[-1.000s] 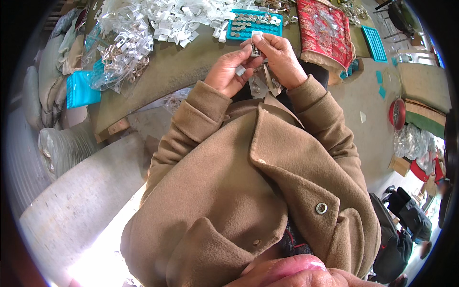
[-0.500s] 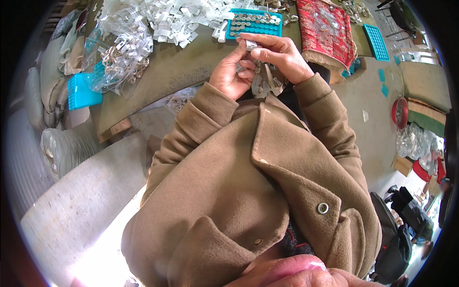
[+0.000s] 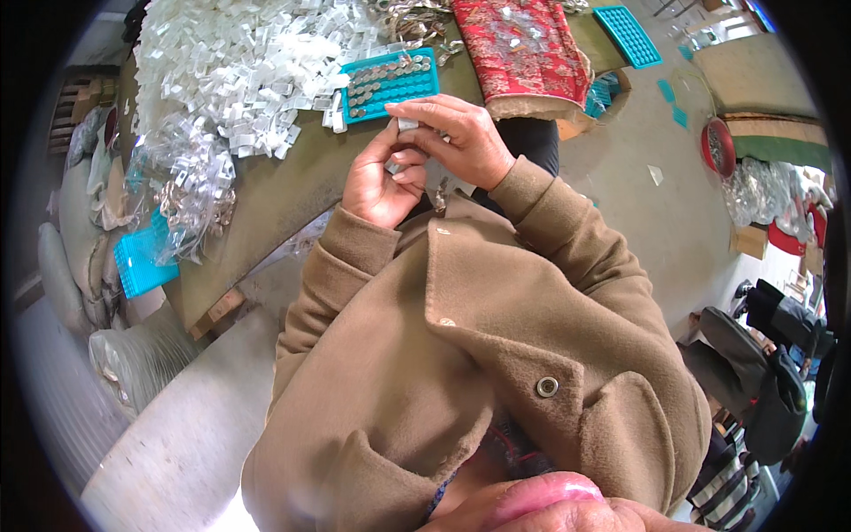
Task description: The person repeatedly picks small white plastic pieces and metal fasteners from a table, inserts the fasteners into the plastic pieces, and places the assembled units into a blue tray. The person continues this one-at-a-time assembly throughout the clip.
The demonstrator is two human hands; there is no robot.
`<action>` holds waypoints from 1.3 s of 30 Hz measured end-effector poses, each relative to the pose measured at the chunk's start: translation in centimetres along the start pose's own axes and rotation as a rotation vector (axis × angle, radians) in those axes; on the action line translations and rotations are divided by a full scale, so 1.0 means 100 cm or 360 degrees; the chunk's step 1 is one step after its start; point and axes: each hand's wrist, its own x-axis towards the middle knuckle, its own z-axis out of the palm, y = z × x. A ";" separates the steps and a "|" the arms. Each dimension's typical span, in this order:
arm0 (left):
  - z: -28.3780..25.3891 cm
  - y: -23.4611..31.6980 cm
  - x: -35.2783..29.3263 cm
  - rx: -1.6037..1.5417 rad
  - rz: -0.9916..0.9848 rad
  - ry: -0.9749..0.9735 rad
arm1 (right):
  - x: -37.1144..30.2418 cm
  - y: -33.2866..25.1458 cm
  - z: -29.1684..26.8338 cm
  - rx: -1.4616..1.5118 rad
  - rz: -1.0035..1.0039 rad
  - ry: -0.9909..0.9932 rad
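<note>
1. Our small white plastic piece [image 3: 408, 124] sits at the fingertips of both hands, so neither is nearer; mostly covered, it doesn't let us read its long axis.
2. Our left hand [image 3: 381, 186] has its fingers curled and its thumb tip closed against the piece, which lies up and right of that palm.
3. Our right hand [image 3: 465, 137] pinches from the other side, fingers bent over the top; the piece lies left of its knuckles.
4. Just beyond, we see the teal tray [image 3: 415, 90] of round silvery discs [image 3: 377, 75].
</note>
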 end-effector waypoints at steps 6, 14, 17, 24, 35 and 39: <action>0.004 -0.005 0.004 0.0095 0.0033 -0.0023 | -0.006 -0.004 -0.014 -0.0076 0.0071 -0.0082; 0.005 -0.012 0.010 0.0375 0.0007 0.0029 | -0.010 0.003 -0.017 0.0325 0.0382 -0.0029; 0.004 -0.012 0.009 0.0265 -0.0014 -0.0035 | -0.012 -0.002 -0.015 0.0604 0.0650 -0.0167; -0.002 -0.010 0.005 0.0515 0.0416 0.0029 | -0.008 -0.006 0.009 0.0870 0.0830 -0.0103; -0.007 -0.003 -0.010 0.0352 0.0336 -0.0019 | 0.005 -0.010 0.030 0.1390 0.1044 0.0106; -0.009 0.001 -0.011 0.0209 0.0303 0.0023 | 0.005 -0.013 0.030 0.1618 0.1147 -0.0004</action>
